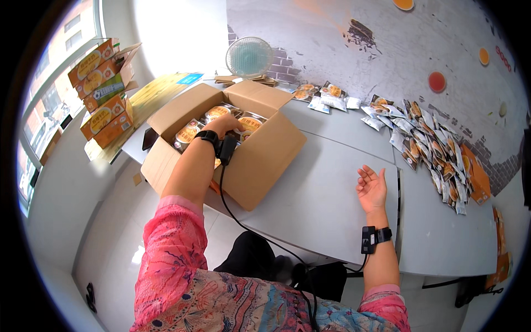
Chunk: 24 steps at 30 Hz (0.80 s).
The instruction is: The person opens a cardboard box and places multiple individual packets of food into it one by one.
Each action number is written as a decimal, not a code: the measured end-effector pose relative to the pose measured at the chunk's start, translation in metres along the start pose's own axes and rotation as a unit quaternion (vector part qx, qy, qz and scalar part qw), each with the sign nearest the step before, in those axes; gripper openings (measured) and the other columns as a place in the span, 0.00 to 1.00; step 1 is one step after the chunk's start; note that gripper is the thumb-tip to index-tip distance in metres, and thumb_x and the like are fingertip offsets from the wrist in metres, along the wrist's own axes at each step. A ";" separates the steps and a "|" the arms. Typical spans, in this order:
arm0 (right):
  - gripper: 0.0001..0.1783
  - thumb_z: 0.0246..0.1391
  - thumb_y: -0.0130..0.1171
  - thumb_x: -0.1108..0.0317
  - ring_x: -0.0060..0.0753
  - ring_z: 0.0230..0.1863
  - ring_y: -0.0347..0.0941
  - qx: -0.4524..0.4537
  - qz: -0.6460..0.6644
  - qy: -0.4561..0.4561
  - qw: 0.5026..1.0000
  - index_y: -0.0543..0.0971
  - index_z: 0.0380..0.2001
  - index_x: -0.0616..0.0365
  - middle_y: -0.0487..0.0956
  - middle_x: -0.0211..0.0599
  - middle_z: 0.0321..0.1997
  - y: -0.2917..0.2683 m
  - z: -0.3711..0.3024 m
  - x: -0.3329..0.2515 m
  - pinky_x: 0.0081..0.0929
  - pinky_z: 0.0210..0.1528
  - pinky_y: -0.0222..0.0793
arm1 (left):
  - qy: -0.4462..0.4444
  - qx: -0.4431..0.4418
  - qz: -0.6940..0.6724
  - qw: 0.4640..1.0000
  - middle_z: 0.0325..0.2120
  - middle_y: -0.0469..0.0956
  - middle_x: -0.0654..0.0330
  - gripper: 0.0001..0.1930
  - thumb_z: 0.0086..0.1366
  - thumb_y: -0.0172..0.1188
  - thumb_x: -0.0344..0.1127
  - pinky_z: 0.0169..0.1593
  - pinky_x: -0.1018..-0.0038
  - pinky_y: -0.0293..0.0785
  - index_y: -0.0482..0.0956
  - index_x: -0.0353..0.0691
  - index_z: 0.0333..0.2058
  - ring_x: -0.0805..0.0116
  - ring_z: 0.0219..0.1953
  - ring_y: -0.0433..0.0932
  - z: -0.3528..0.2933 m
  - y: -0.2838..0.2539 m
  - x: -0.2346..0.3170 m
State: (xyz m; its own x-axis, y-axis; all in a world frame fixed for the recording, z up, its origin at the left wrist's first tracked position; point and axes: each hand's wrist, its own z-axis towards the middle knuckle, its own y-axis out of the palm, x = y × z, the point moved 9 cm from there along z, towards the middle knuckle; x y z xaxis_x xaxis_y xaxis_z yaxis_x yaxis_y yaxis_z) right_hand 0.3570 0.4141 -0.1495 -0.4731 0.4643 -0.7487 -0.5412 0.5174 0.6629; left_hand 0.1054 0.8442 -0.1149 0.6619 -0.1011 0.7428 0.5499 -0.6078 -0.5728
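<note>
An open brown cardboard box [271, 160] stands on the table at the left, flaps spread. Inside it lie several food packets [188, 134] with round yellow-orange pictures. My left hand [225, 124] reaches into the box, its fingers bent against the edge of the right-hand packet [251, 125]; the fingertips are partly hidden. My right hand [371, 191] is over the table to the right, palm up, fingers loosely spread, holding nothing. Each wrist wears a black strapped device with a cable.
A heap of silver-backed packets [437, 149] spreads over the right table, beside an orange carton [475, 174]. More packets [332, 98] lie along the wall. Orange cartons [102, 88] are stacked by the window. A fan [249, 57] stands at the back. One cable [243, 224] hangs across the table's front edge.
</note>
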 end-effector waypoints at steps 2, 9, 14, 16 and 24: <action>0.30 0.58 0.42 0.40 0.21 0.29 0.68 -0.008 -0.005 0.000 1.000 0.74 0.41 0.59 0.77 0.34 0.36 -0.004 0.002 -0.001 0.17 0.28 0.62 | 0.002 0.010 0.063 0.998 0.30 0.76 0.56 0.16 0.54 0.62 0.40 0.29 0.65 0.67 0.77 0.32 0.36 0.64 0.28 0.72 -0.001 0.002 0.005; 0.30 0.58 0.42 0.41 0.21 0.29 0.68 -0.032 0.006 0.013 0.999 0.75 0.40 0.59 0.77 0.35 0.36 0.004 0.007 0.008 0.17 0.28 0.63 | 0.096 0.023 0.151 0.984 0.23 0.72 0.61 0.13 0.54 0.60 0.40 0.24 0.69 0.59 0.76 0.36 0.32 0.69 0.23 0.67 -0.003 -0.016 0.008; 0.30 0.58 0.43 0.41 0.21 0.29 0.69 -0.013 0.004 0.002 1.000 0.74 0.40 0.60 0.78 0.35 0.36 0.000 0.002 0.001 0.17 0.28 0.63 | 0.082 0.042 0.040 0.995 0.34 0.73 0.60 0.22 0.53 0.61 0.40 0.34 0.69 0.62 0.73 0.39 0.47 0.69 0.34 0.68 -0.023 -0.006 0.015; 0.30 0.58 0.42 0.41 0.20 0.29 0.69 -0.008 0.003 0.001 1.000 0.75 0.40 0.60 0.78 0.35 0.36 -0.004 0.000 -0.003 0.17 0.28 0.63 | 0.088 0.035 0.067 0.993 0.33 0.74 0.60 0.22 0.54 0.60 0.41 0.33 0.70 0.62 0.73 0.39 0.47 0.69 0.32 0.68 -0.020 -0.005 0.020; 0.29 0.58 0.42 0.40 0.18 0.29 0.69 -0.038 0.002 0.012 0.999 0.75 0.40 0.56 0.79 0.33 0.38 -0.004 0.011 0.011 0.16 0.29 0.63 | 0.253 0.115 -0.156 0.948 0.47 0.71 0.49 0.25 0.58 0.58 0.37 0.54 0.71 0.63 0.67 0.31 0.53 0.61 0.50 0.69 -0.037 -0.020 0.070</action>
State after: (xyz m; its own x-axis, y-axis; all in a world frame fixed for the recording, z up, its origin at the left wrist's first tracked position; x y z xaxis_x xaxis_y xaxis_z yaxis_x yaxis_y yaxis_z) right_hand 0.3615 0.4250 -0.1606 -0.4918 0.4480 -0.7466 -0.5899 0.4592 0.6642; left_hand 0.1216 0.8200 -0.0384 0.1517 -0.3459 0.9259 0.8133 -0.4887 -0.3158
